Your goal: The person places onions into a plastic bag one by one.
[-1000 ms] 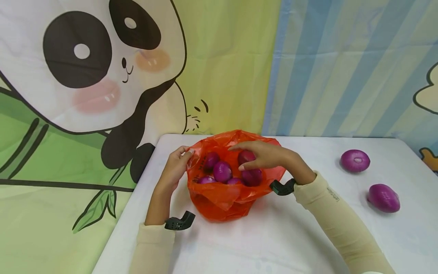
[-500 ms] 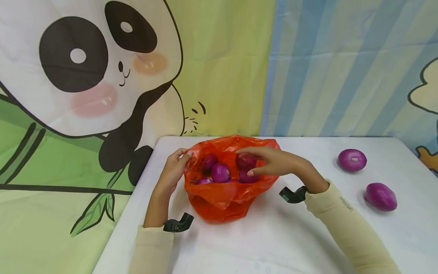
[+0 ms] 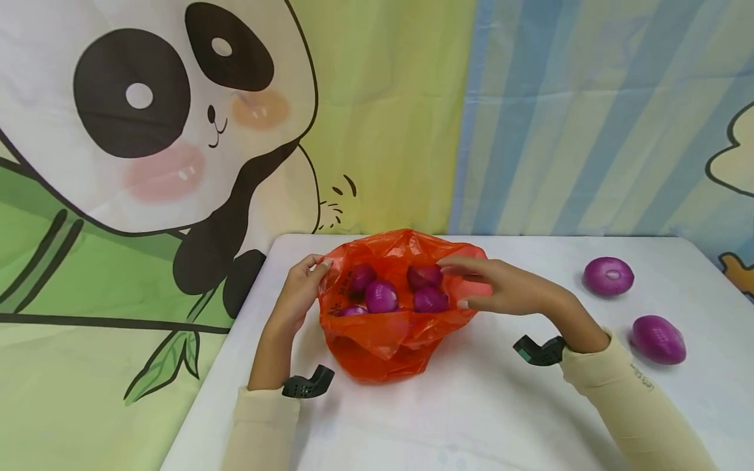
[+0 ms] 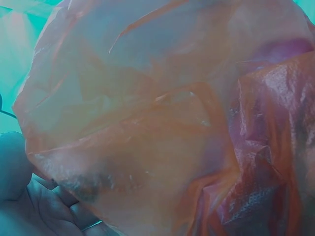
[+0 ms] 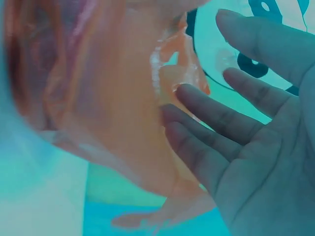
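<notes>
A red plastic bag (image 3: 377,356) stands with its mouth spread on the white table, several purple onions (image 3: 381,297) inside it. At the bag's left rim, my left hand (image 3: 299,288) pinches the film between thumb and fingers; the left wrist view shows the bag film (image 4: 123,113) filling most of the picture beside that hand. My right hand (image 3: 506,286) is at the bag's right rim, fingers spread and holding nothing. In the right wrist view its fingers (image 5: 216,115) lie apart, fingertips right by the bag's edge.
Two more purple onions lie on the table (image 3: 471,405) to the right: one onion (image 3: 609,276) farther back, another onion (image 3: 658,340) nearer. Behind the table hangs a cloth backdrop (image 3: 394,118) with a printed panda.
My right hand has drawn back to the right, from over the onions in the bag to its right rim. The left hand keeps its hold on the left rim.
</notes>
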Available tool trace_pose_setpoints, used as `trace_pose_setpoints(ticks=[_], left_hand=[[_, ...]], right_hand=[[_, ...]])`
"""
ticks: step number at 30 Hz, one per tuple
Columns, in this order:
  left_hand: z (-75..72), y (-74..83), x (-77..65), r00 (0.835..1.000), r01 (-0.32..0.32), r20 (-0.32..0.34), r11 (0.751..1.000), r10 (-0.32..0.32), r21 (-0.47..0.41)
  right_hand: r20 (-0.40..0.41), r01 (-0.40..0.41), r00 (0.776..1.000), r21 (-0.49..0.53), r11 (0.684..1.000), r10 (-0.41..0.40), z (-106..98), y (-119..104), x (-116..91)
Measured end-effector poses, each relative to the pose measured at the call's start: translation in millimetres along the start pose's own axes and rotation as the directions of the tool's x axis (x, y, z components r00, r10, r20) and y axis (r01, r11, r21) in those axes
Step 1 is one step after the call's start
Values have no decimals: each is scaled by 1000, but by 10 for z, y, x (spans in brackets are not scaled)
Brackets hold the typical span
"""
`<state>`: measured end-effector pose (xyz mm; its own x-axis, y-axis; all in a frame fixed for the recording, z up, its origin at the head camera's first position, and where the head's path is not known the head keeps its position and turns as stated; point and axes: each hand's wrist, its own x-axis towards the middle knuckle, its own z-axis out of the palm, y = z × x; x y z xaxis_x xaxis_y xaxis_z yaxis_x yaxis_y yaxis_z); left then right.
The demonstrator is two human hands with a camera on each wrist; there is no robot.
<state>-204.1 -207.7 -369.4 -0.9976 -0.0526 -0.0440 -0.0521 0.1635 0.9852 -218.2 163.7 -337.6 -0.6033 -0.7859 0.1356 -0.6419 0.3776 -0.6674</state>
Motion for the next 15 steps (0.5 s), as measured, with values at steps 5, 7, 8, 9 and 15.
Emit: trace_pose_setpoints(ticks=[5,7,8,9,15], left_hand=[[17,10,7,1000,-12,0,1000,12,-10],[22,17,6,1000,-13,2,1000,13,-13],[24,20,6,1000,-16,6,1000,16,-9],[25,23,5,1000,-15,7,1000,15,-7],[31,27,-6,1000,-2,-7,1000,2,4]], right_hand=[[-41,-12,999,-50,999,10,21,52,-197],[-58,-18,998,-62,998,15,26,66,-273],[-66,-25,998,-65,998,21,27,69,-314],[-71,-32,997,-65,997,28,28,74,-353],[-80,-65,995,-63,996,60,47,107,-566]])
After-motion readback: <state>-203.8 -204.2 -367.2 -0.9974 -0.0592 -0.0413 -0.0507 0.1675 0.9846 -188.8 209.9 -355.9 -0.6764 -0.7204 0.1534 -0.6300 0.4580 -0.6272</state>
